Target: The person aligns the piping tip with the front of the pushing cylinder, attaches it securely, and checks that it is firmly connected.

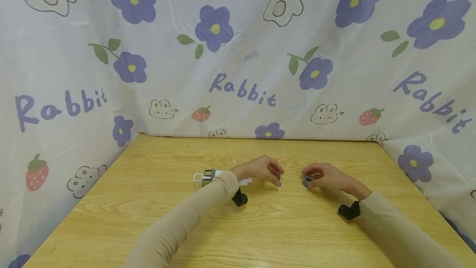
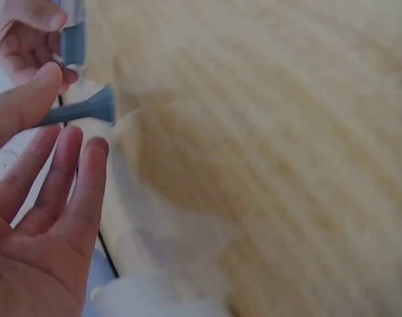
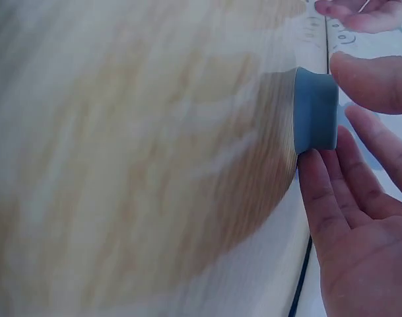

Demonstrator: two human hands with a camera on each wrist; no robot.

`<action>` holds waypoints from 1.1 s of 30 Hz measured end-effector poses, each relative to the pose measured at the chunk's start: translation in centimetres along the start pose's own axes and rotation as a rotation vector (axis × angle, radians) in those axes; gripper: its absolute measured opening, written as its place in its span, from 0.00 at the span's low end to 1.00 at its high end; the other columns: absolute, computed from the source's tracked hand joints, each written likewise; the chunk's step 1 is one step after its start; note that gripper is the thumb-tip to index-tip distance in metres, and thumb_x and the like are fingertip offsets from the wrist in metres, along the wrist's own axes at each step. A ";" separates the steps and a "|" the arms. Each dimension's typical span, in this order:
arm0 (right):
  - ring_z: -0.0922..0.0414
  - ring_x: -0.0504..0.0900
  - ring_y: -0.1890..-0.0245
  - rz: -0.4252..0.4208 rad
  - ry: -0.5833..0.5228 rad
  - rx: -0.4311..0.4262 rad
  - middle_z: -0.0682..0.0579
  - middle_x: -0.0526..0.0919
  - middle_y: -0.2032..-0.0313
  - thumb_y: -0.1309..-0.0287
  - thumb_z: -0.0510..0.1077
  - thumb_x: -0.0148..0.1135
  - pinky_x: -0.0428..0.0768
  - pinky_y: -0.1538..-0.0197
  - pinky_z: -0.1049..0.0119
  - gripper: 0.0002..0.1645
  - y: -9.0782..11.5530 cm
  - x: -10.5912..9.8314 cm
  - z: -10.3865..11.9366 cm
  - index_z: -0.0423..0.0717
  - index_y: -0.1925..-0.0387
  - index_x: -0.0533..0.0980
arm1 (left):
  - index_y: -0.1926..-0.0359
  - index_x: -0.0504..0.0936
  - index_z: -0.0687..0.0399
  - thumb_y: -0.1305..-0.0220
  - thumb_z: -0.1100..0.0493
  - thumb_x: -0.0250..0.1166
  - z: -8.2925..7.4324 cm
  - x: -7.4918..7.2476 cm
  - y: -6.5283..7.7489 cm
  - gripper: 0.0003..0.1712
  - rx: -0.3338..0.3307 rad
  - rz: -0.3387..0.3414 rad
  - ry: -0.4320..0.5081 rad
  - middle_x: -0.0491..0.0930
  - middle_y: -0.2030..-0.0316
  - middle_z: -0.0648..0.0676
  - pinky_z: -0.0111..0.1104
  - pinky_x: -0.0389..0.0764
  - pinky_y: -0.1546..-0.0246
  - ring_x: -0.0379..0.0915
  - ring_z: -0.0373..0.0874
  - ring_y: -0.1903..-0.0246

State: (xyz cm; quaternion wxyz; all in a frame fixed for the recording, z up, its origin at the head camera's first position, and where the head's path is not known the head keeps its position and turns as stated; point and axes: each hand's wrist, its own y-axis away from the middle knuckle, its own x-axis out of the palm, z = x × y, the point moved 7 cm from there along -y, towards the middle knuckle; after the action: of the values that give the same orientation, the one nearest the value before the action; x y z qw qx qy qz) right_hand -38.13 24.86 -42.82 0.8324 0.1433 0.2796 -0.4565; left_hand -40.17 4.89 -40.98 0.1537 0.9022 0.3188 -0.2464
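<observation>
My left hand (image 1: 262,168) pinches a small grey-blue peg (image 2: 88,109) between thumb and fingers. The peg has a thin stem and a flared, flat end that points down toward the table in the head view. To its right, my right hand (image 1: 329,177) holds a grey-blue ring (image 1: 307,181) with a round hole, thumb on one side and fingers on the other. In the right wrist view the ring (image 3: 316,111) appears as a short, waisted cylinder right at the tabletop. A gap separates the two hands, and peg and ring are apart.
A white and grey device with a wire-like loop (image 1: 198,177) lies on the wooden table (image 1: 260,230), partly hidden behind my left forearm. Black mounts (image 1: 349,211) sit at both wrists. A patterned cloth (image 1: 238,61) hangs around the table's back and sides.
</observation>
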 end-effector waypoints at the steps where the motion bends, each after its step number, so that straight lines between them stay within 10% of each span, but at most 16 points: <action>1: 0.35 0.76 0.40 0.000 0.003 0.000 0.31 0.77 0.42 0.40 0.36 0.67 0.76 0.39 0.49 0.27 0.0 0.1 0.1 0.28 0.41 0.72 | 0.46 0.81 0.65 0.42 0.67 0.72 0.1 0.1 -0.1 0.22 -0.003 -0.004 0.002 0.84 0.53 0.61 0.29 0.81 0.55 0.80 0.40 0.58; 17: 0.49 0.82 0.52 -0.045 0.181 -0.022 0.42 0.83 0.54 0.41 0.37 0.67 0.81 0.48 0.56 0.17 -0.1 0.4 1.4 0.36 0.51 0.79 | 0.66 0.88 0.60 0.41 0.65 0.72 -0.1 1.0 -0.6 0.02 0.005 -0.069 -0.132 0.86 0.69 0.52 0.26 0.75 0.70 0.76 0.37 0.72; 33: 0.44 0.83 0.48 -0.161 0.054 -0.032 0.35 0.80 0.45 0.36 0.42 0.65 0.82 0.51 0.65 0.22 -0.5 -1.5 3.0 0.34 0.44 0.77 | 0.61 0.87 0.63 0.35 0.64 0.66 -1.3 -1.0 -0.3 0.06 0.016 -0.116 -0.175 0.85 0.60 0.53 0.31 0.83 0.61 0.82 0.45 0.61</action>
State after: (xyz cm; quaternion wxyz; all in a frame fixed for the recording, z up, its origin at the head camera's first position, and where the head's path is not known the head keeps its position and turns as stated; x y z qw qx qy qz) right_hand -38.17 24.19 -39.53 0.7873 0.1192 0.3197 -0.5135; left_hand -40.56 5.14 -39.36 0.1593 0.8585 0.3537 -0.3353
